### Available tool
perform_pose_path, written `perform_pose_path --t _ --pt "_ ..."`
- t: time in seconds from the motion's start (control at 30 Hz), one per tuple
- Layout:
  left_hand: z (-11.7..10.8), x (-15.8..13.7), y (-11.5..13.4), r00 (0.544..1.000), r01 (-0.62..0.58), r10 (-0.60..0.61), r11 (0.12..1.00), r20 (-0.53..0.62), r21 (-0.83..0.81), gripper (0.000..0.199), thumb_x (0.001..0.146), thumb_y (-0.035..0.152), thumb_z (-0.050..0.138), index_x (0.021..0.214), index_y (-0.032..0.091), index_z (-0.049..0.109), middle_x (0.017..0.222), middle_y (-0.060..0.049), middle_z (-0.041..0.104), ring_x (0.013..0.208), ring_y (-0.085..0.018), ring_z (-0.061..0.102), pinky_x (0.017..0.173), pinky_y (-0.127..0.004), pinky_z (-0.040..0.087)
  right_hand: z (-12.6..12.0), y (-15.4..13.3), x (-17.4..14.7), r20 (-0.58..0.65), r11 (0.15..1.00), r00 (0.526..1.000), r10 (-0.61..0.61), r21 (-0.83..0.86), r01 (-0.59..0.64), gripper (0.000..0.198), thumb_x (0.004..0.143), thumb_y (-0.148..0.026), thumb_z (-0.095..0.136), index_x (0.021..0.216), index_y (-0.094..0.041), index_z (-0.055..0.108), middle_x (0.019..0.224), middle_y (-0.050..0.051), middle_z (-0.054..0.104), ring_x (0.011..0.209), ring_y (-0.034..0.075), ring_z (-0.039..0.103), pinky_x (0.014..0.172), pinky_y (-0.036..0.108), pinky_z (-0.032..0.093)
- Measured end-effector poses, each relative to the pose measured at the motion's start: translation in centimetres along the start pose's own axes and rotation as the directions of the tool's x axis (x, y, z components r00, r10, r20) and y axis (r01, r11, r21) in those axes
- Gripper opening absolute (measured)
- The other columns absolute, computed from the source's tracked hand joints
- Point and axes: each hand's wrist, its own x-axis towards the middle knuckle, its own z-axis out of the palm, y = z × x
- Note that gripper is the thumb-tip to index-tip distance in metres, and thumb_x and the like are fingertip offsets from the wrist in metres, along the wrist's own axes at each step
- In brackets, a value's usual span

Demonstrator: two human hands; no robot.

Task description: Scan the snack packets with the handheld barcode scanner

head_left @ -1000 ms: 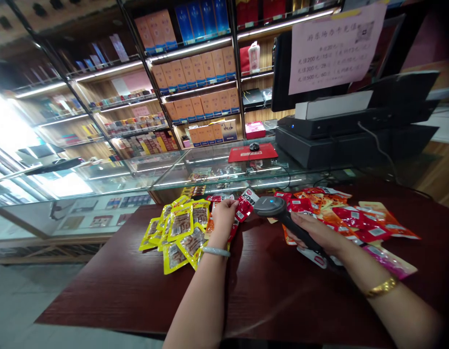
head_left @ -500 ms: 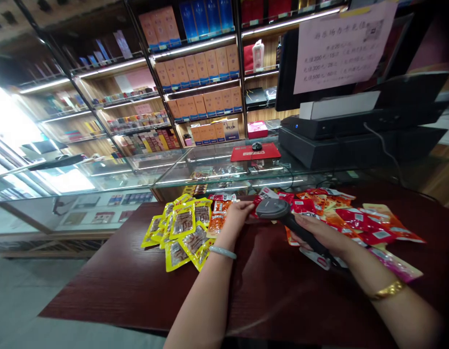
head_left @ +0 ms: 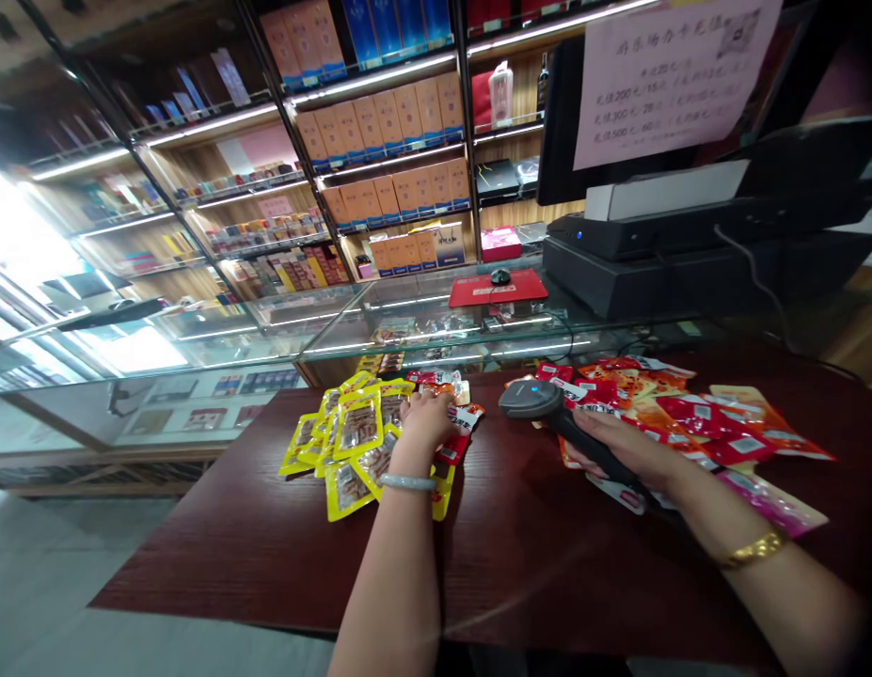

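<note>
My right hand is wrapped round the handle of a dark barcode scanner, whose head points left with a small blue light on top. Beneath and behind that hand lies a spread of red and orange snack packets. My left hand, with a pale bangle at the wrist, is closed on a red snack packet; its fingertips are partly hidden. Beside it on the left is a heap of yellow-edged snack packets. Part of an orange packet shows just beyond the left fingers.
The dark red wooden table meets a glass display counter. On the glass sit a red mouse mat, a mouse and a black cash-register unit beside a monitor bearing a paper notice. Stocked shelves stand behind.
My left hand has moved left from in front of the scanner to beside the yellow packets, bringing a red packet along. My right hand and scanner have stayed nearly in place.
</note>
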Motion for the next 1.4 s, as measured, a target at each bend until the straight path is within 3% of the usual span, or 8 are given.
perform_pose_path --t 0.37,0.5,0.63,0.97,1.1,1.23,1.3,1.4 --pt "0.2 0.7 0.7 0.997 -0.071 0.07 0.995 -0.023 -0.064 0.041 0.074 0.047 0.075 0.105 0.022 0.066 0.109 -0.012 0.072 0.111 -0.032 0.062 0.095 -0.043 0.042 -0.3 0.5 0.3 -0.008 0.999 1.0 -0.014 -0.031 0.014 0.045 0.09 -0.062 0.06 0.077 -0.019 0.054 0.056 -0.002 0.058 0.039 0.007 0.047 0.039 0.019 0.037" --pt "0.5 1.3 0.3 0.995 -0.057 0.026 0.935 -0.091 -0.351 0.032 0.08 0.035 0.072 0.11 0.023 0.069 0.099 -0.007 0.076 0.093 -0.022 0.068 0.08 -0.029 0.045 0.0 0.2 0.0 -0.002 0.996 1.0 -0.023 -0.083 0.023 0.047 0.089 -0.063 0.06 0.075 -0.018 0.054 0.058 -0.001 0.059 0.041 0.008 0.049 0.04 0.02 0.038" --pt "0.3 1.6 0.1 0.972 -0.001 -0.135 0.813 -0.191 -0.583 0.018 0.087 0.032 0.063 0.093 0.021 0.076 0.085 -0.004 0.076 0.079 -0.017 0.066 0.069 -0.026 0.041 0.3 -0.2 -0.2 0.011 0.994 1.0 -0.012 -0.107 0.013 0.05 0.089 -0.065 0.058 0.075 -0.018 0.054 0.058 -0.001 0.058 0.042 0.008 0.049 0.041 0.02 0.038" --pt "0.1 1.6 -0.1 0.915 -0.06 -0.235 0.722 -0.327 -0.689 0.018 0.086 0.031 0.061 0.081 0.02 0.075 0.075 -0.001 0.072 0.07 -0.014 0.061 0.062 -0.024 0.038 0.5 -0.5 -0.3 0.024 0.995 1.0 0.014 -0.097 -0.011 0.05 0.085 -0.067 0.062 0.076 -0.019 0.054 0.058 -0.002 0.058 0.042 0.009 0.047 0.042 0.021 0.037" --pt "0.5 1.8 0.8 0.923 -0.058 -0.25 0.66 -0.292 -0.749 0.018 0.088 0.03 0.061 0.09 0.018 0.075 0.083 -0.002 0.074 0.074 -0.015 0.064 0.066 -0.024 0.045 0.3 -0.4 -0.3 0.023 0.995 1.0 0.012 -0.095 -0.01 0.05 0.086 -0.066 0.061 0.075 -0.019 0.055 0.058 -0.001 0.058 0.042 0.009 0.047 0.041 0.022 0.036" --pt "1.4 2.2 2.2 0.989 -0.107 -0.038 0.463 -0.14 -0.88 0.032 0.094 0.03 0.055 0.12 0.019 0.068 0.103 -0.005 0.076 0.084 -0.015 0.07 0.073 -0.025 0.053 0.0 -0.4 -0.3 0.019 0.999 1.0 -0.007 -0.05 0.008 0.047 0.088 -0.065 0.06 0.078 -0.019 0.056 0.059 -0.001 0.058 0.04 0.008 0.044 0.039 0.021 0.033" --pt "1.5 2.2 2.2 0.989 -0.128 0.018 0.578 -0.144 -0.806 0.034 0.093 0.03 0.056 0.124 0.021 0.067 0.107 -0.006 0.075 0.093 -0.017 0.07 0.082 -0.028 0.053 -0.1 -0.3 -0.3 0.014 0.999 1.0 0.0 -0.033 0.001 0.048 0.088 -0.065 0.06 0.077 -0.019 0.056 0.057 -0.002 0.057 0.039 0.008 0.043 0.039 0.021 0.034" --pt "1.4 1.9 1.3 0.977 -0.085 -0.015 0.886 -0.212 -0.456 0.035 0.087 0.039 0.066 0.116 0.021 0.072 0.11 -0.01 0.074 0.108 -0.025 0.066 0.097 -0.036 0.047 -0.3 -0.2 -0.2 0.014 1.0 1.0 0.004 -0.031 -0.004 0.048 0.087 -0.065 0.061 0.074 -0.019 0.054 0.056 -0.002 0.057 0.04 0.009 0.044 0.04 0.022 0.036"
